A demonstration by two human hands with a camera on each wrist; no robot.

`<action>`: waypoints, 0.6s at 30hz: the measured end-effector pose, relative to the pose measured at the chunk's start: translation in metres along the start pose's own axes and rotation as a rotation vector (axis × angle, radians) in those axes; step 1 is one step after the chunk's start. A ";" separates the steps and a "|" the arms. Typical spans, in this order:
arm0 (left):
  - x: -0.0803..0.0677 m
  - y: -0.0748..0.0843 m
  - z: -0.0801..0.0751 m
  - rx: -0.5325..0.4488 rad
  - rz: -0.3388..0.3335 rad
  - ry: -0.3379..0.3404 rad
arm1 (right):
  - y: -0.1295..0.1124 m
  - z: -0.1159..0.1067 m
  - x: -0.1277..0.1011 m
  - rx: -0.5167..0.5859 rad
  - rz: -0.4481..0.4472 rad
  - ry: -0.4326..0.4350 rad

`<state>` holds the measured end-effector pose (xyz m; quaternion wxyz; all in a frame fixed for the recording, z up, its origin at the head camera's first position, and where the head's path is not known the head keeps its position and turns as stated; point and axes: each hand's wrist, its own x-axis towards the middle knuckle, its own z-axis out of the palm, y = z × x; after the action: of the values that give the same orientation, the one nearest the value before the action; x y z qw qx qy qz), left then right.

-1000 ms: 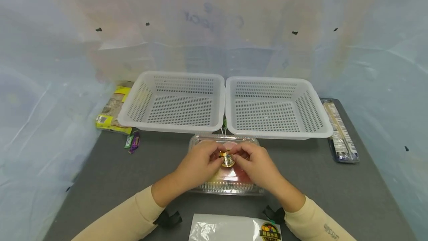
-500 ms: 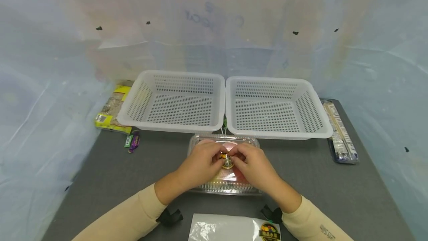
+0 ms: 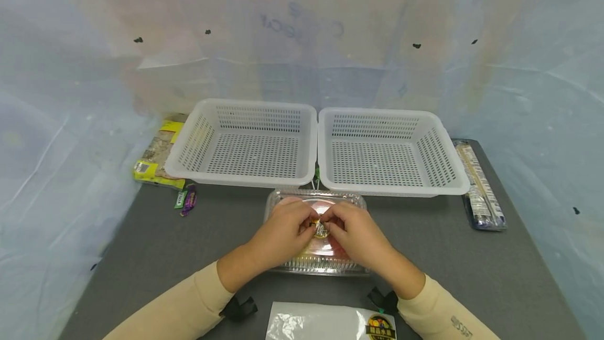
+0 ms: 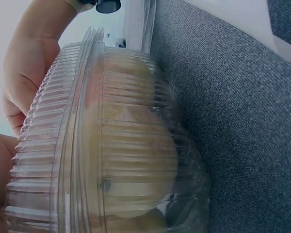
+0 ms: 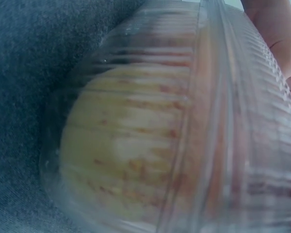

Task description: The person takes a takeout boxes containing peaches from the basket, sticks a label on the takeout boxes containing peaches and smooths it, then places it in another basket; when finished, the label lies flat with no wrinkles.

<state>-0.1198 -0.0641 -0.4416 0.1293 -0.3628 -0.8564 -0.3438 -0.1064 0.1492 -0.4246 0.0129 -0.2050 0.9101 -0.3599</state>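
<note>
A clear ribbed plastic clamshell box (image 3: pixel 316 264) with reddish-yellow fruit inside lies on the grey table (image 3: pixel 141 245), just in front of two white baskets. Both hands meet over its lid. My left hand (image 3: pixel 283 232) and my right hand (image 3: pixel 356 235) pinch a small gold sticker (image 3: pixel 321 229) on the lid between their fingertips. In the left wrist view the box (image 4: pixel 111 145) fills the frame with fruit behind its ribbed wall. The right wrist view shows the box (image 5: pixel 174 131) pressed close, an apple-like fruit inside.
Two empty white slotted baskets (image 3: pixel 245 143) (image 3: pixel 387 151) stand side by side behind the box. A yellow snack packet (image 3: pixel 158 159) and small purple sweets (image 3: pixel 189 201) lie at left, a long dark packet (image 3: pixel 478 185) at right. A white labelled bag (image 3: pixel 330 324) lies at the near edge.
The gold sticker shows less between the fingertips than a second ago; both hands have drawn slightly closer over it. The box and baskets have not moved.
</note>
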 end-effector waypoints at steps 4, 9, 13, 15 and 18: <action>-0.001 0.001 -0.001 0.010 0.008 0.011 | 0.000 -0.002 0.002 -0.018 -0.007 -0.026; -0.002 0.004 -0.003 0.010 -0.001 0.020 | -0.001 -0.001 0.003 -0.029 -0.009 -0.016; -0.003 0.006 -0.005 0.049 -0.037 -0.001 | -0.002 0.000 0.002 -0.042 -0.016 -0.005; -0.004 0.007 -0.007 0.092 -0.056 -0.014 | -0.002 0.000 0.000 -0.067 -0.025 -0.003; -0.007 0.006 -0.010 0.151 -0.057 -0.028 | -0.001 0.001 -0.003 -0.129 -0.078 0.021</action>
<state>-0.1107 -0.0717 -0.4352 0.1343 -0.3321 -0.8918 -0.2765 -0.1031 0.1493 -0.4251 -0.0242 -0.2370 0.9228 -0.3027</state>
